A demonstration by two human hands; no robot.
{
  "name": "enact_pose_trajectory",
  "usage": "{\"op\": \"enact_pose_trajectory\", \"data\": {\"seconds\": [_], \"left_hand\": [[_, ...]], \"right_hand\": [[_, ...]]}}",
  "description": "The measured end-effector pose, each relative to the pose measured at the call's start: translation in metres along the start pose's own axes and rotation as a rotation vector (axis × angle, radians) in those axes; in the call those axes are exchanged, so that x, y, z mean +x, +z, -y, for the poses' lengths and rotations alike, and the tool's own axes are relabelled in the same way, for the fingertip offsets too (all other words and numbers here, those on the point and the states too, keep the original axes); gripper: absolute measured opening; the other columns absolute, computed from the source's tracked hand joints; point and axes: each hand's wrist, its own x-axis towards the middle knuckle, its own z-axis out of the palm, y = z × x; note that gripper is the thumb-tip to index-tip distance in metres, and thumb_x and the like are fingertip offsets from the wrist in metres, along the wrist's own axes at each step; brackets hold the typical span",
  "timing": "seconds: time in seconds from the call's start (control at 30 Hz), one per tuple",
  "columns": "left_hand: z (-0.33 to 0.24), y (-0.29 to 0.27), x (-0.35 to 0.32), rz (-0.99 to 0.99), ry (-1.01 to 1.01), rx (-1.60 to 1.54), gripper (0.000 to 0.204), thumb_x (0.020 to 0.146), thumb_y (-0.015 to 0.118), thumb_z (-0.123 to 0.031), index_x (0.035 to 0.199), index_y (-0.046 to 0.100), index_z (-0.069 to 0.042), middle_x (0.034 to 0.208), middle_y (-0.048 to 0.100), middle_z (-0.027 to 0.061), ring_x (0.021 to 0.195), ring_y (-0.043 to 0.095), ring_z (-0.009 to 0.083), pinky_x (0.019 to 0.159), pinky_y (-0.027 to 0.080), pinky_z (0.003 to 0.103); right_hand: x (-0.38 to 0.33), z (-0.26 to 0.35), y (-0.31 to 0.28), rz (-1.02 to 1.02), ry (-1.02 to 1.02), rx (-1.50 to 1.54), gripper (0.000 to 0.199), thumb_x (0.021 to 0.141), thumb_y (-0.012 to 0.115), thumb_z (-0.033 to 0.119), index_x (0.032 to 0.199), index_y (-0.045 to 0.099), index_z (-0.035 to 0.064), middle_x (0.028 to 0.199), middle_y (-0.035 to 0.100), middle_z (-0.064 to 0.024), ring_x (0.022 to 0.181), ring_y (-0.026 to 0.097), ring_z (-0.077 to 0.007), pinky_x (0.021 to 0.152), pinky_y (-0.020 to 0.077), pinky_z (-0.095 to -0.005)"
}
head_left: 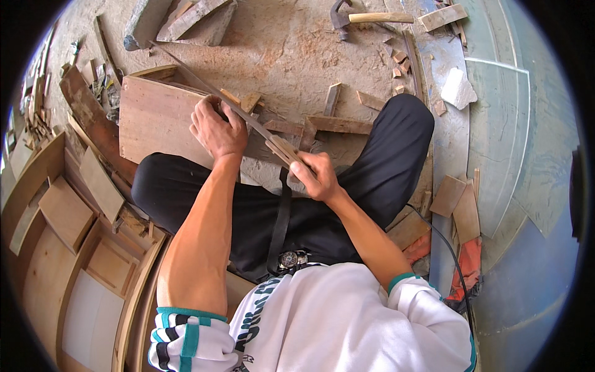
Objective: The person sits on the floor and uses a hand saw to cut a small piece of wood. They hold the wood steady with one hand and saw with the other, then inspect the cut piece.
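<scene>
My right hand point(319, 177) is wrapped round the wooden handle of a handsaw point(282, 149). Its long, narrow blade slants up and to the left, passing over a wooden box point(162, 119) and close beside my left hand point(218, 129). The left fingers are curled down at the box's right end, against the blade's near side. What they grip there is hidden. Small pale wood offcuts point(250, 101) lie just beyond the blade.
A claw hammer point(379, 18) lies on the dusty floor at the far side, near concrete chunks point(201, 25). Wood strips point(341, 124) lie by my right knee. Glass sheets point(496, 136) are on the right. Wooden drawers and frames point(62, 279) crowd the left.
</scene>
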Motion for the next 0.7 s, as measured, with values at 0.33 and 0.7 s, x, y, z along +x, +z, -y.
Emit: {"op": "enact_pose_trajectory", "data": {"seconds": [0.33,0.7], "left_hand": [[0.0,0.002,-0.001,0.021,-0.022,0.004,0.028,0.094,0.057,-0.027,0.114,0.056,-0.007,0.107,0.061,0.0087,0.109,0.055,0.0307,0.097,0.037,0.044],[-0.002,0.0,0.0,0.018,-0.004,0.01,0.028,0.094,0.056,-0.028,0.114,0.057,-0.008,0.108,0.061,0.0085,0.109,0.055,0.0306,0.097,0.037,0.044]], "right_hand": [[0.029,-0.001,0.01,0.005,-0.086,-0.044,0.039,0.096,0.06,0.028,0.071,0.057,-0.0014,0.055,0.048,-0.0147,0.046,0.046,-0.0231,0.049,0.0383,-0.0377],[0.044,-0.006,0.013,0.02,-0.133,-0.032,0.038,0.096,0.061,0.028,0.073,0.057,-0.0018,0.057,0.048,-0.0174,0.048,0.049,-0.0239,0.05,0.039,-0.0385]]}}
